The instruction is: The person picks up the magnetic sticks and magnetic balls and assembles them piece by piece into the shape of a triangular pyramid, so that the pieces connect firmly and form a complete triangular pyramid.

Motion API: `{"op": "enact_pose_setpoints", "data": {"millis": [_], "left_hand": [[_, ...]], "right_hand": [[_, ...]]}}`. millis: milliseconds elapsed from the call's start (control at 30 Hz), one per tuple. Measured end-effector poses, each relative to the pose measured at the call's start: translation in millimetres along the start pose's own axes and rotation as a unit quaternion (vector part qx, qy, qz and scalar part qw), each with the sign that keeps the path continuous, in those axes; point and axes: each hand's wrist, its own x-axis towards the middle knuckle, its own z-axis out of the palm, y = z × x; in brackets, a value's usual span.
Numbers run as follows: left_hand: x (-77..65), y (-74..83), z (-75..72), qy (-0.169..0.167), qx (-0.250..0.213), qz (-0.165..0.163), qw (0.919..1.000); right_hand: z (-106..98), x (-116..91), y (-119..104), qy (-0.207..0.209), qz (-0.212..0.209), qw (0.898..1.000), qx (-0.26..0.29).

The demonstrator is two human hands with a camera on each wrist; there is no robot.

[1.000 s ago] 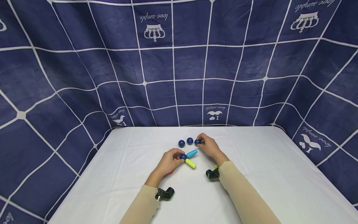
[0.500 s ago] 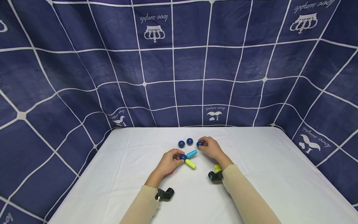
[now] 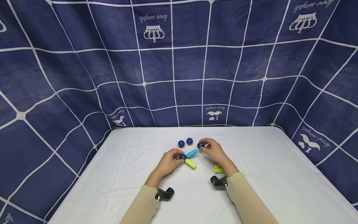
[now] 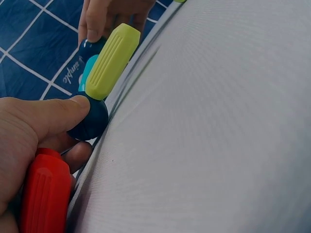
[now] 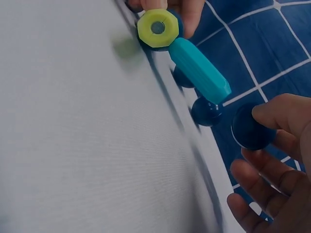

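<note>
My left hand [image 3: 167, 162] pinches a dark blue ball [image 3: 183, 157] between thumb and fingers. From that ball stick out a light blue rod [image 3: 191, 153], angled away to the right, and a yellow-green rod [image 3: 190, 163], angled toward me. Behind and to the right, my right hand [image 3: 216, 152] grips another dark blue ball [image 5: 252, 127] by thumb and fingertips, apart from the light blue rod's free end. Beneath my left palm lies a red rod [image 4: 46, 194], mostly covered in the head view.
Two more dark blue balls [image 3: 181, 143] sit side by side behind the joined pieces. Yellow-green rods [image 3: 219, 169] lie by my right wrist, partly covered by it. A white cloth [image 3: 134, 161] covers the table; a navy checked curtain [image 3: 190, 62] hangs around it.
My right hand has drawn its blue ball slightly right and toward me, away from the two resting balls. More of the yellow-green rods now shows. The left hand stays in place.
</note>
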Motion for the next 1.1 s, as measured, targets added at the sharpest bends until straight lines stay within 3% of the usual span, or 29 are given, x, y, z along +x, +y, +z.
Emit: {"op": "enact_pose_setpoints", "data": {"millis": [433, 700, 1100], "left_hand": [[0.7, 1.7, -0.9, -0.001, -0.003, 0.000, 1.0000], [-0.3, -0.1, 0.7, 0.004, -0.003, -0.004, 1.0000], [-1.2, 0.8, 0.5, 0.011, -0.006, -0.005, 0.9999]], "right_hand": [[0, -11, 0, -0.017, -0.018, 1.000, 0.010], [3, -13, 0, -0.020, -0.006, 1.000, 0.009], [3, -14, 3, -0.029, -0.005, 0.999, -0.030]]}}
